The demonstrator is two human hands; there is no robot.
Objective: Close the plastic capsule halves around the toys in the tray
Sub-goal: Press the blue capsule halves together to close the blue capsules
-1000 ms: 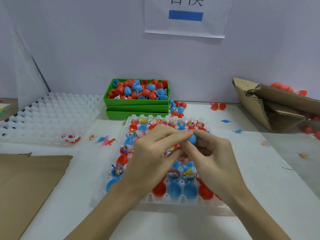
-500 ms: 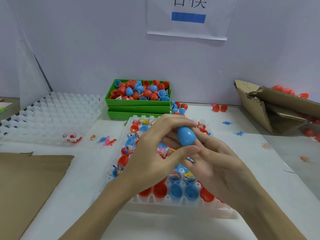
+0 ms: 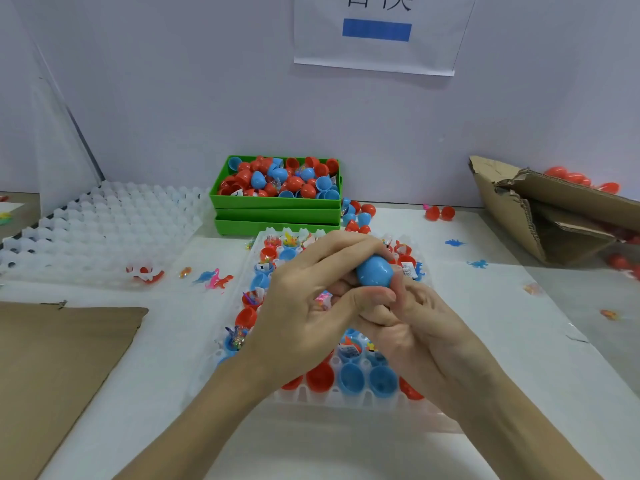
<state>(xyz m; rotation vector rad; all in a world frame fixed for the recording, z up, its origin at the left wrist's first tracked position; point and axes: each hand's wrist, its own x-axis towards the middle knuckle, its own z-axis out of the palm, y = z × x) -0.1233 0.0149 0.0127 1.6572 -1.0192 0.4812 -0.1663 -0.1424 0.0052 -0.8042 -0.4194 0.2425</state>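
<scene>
Capsule (image 3: 374,270), blue, sits raised above the white tray (image 3: 346,396), pinched between both hands just past centre frame. Versus half a second back: same pose, capsule still up between the fingertips; a second ago only a sliver of blue showed between the fingers, now most of the shell is exposed and it looks fully closed.

Left hand (image 3: 304,313): fingers curled over the capsule top, thumb pressing its lower side. Narrow grip. Right hand (image 3: 412,327): fingers curled beneath and at 3 o'clock of the capsule, touching it; exact fingertip contact is partly hidden by the left thumb.

Tray below the hands holds red and blue open halves, several with toys inside; hands block its middle rows. Front row at 6 o'clock shows empty blue and red cups.

Around: green bin (image 3: 277,202) of loose halves at 12 o'clock, stacked empty trays (image 3: 100,230) at 10 o'clock, cardboard box (image 3: 540,216) at 2 o'clock with red halves behind it, cardboard sheet (image 3: 59,368) at 8 o'clock. Small toy dinosaurs (image 3: 216,280) lie loose on the table at 9 o'clock of the tray.
</scene>
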